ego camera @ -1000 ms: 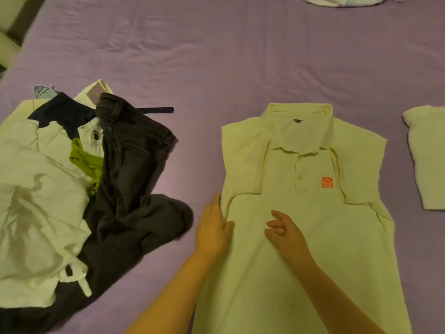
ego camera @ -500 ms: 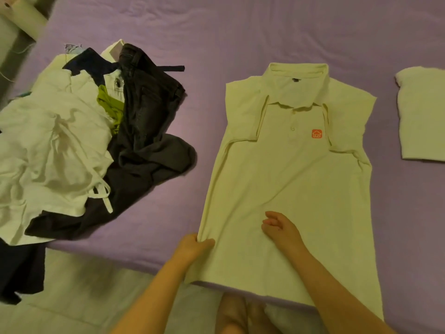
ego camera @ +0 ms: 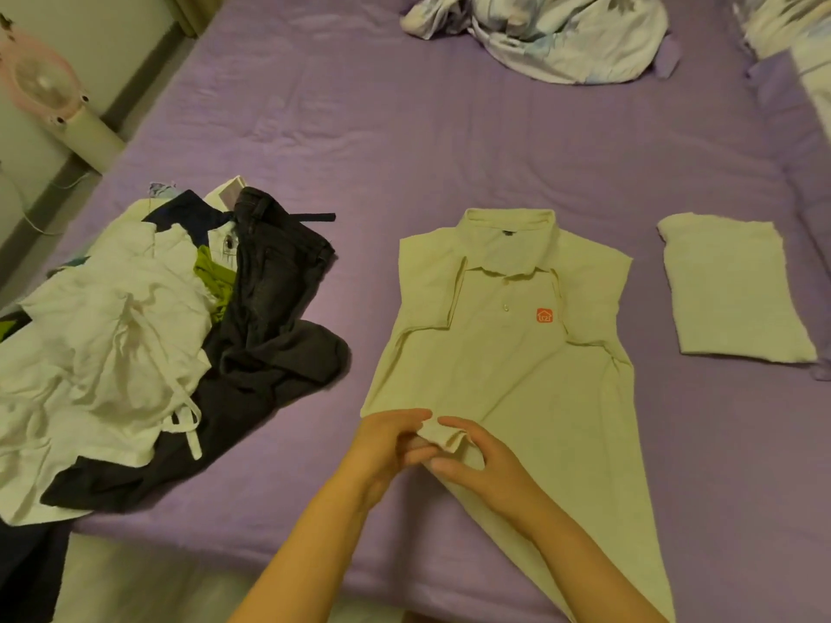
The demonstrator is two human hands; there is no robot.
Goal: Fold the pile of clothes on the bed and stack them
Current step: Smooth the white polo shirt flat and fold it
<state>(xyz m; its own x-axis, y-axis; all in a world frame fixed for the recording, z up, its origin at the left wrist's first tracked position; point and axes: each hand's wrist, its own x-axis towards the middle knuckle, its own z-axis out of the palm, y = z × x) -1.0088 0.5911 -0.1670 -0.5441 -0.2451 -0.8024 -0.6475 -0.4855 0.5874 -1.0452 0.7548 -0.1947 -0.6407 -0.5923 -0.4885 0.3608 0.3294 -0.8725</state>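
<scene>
Polo shirt point(ego camera: 508, 353), pale yellow with an orange chest logo point(ego camera: 544, 315), lies face up near the front edge of the purple bed point(ego camera: 404, 141), both sleeves already turned in over the chest. The left hand point(ego camera: 386, 447) and the right hand point(ego camera: 476, 463) meet at the shirt's lower left corner, each pinching that bunched bit of hem between thumb and fingers and lifting it off the sheet.

The step in hand looks like the lengthwise fold of the left side: the corner is gathered and ready to be carried across the body toward the middle. The next move probably calls for keeping the edge straight while it travels, then smoothing the fold flat, since the cloth is limp and the tucked sleeve could slip out.

An unfolded pile point(ego camera: 103, 348) of white garments and dark jeans point(ego camera: 270, 317) waits well to the left. One folded pale garment point(ego camera: 733, 290) sits to the right of the shirt, likely the start of the stack. A crumpled floral blanket point(ego camera: 548, 33) lies at the far end.
</scene>
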